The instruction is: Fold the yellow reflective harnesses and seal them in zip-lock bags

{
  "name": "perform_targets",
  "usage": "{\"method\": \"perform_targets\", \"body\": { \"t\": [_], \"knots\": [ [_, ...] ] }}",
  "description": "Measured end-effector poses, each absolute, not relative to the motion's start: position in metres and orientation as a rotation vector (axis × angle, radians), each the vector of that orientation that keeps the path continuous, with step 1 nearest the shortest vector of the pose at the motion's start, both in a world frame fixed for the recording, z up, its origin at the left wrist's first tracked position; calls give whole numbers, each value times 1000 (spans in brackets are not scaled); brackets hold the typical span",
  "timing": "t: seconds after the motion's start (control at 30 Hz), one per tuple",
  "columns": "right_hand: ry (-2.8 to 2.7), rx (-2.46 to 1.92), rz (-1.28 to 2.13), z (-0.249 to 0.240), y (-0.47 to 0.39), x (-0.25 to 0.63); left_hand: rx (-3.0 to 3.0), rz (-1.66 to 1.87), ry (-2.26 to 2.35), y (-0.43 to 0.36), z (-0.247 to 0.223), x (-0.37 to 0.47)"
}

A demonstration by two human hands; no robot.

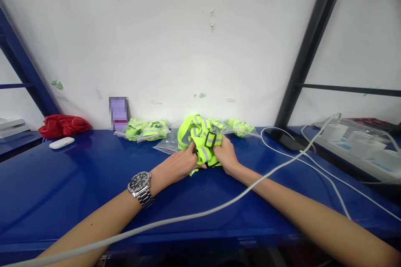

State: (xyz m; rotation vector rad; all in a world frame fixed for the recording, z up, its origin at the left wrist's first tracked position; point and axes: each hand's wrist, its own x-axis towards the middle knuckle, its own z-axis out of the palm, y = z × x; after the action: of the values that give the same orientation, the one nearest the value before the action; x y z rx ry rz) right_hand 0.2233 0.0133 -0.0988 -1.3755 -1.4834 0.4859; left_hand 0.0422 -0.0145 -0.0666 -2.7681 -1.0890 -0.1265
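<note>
A bundle of neon yellow reflective straps (205, 154) with grey stripes and black buckles is gathered between my hands, just above the blue table. My left hand (184, 159), with a metal watch (140, 183) on its wrist, is closed on the bundle's left side. On the other side my right hand (225, 154) grips the straps beside a black buckle (210, 139). Some fingertips of both hands are hidden by the webbing. Behind the bundle lies a clear plastic bag (167, 144), partly covered by the straps.
Bagged yellow straps (155, 129) line the wall, with another bag (240, 127) at right. A red cloth bundle (64, 125) and white case (62, 142) lie left. A white cable (200, 215) crosses over my right forearm. A phone (283, 139) and power strip (360, 146) are right.
</note>
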Motion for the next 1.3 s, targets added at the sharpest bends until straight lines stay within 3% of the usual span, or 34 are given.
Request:
{"method": "perform_targets", "body": {
  "t": [0.7,1.07,1.17,1.3],
  "knots": [
    [-2169,-1338,338,-61,-13,223,-2746,-94,-1184,-18,-76,51],
    [-2294,-1139,1021,-31,-16,251,-2785,-111,-1209,-16,-78,51],
    [-2406,-972,1046,-33,-14,252,-2786,-165,-1177,-16,-79,50],
    [-2465,-912,810,-41,-11,243,-2761,-148,-1178,-17,-79,49]
  ]
}}
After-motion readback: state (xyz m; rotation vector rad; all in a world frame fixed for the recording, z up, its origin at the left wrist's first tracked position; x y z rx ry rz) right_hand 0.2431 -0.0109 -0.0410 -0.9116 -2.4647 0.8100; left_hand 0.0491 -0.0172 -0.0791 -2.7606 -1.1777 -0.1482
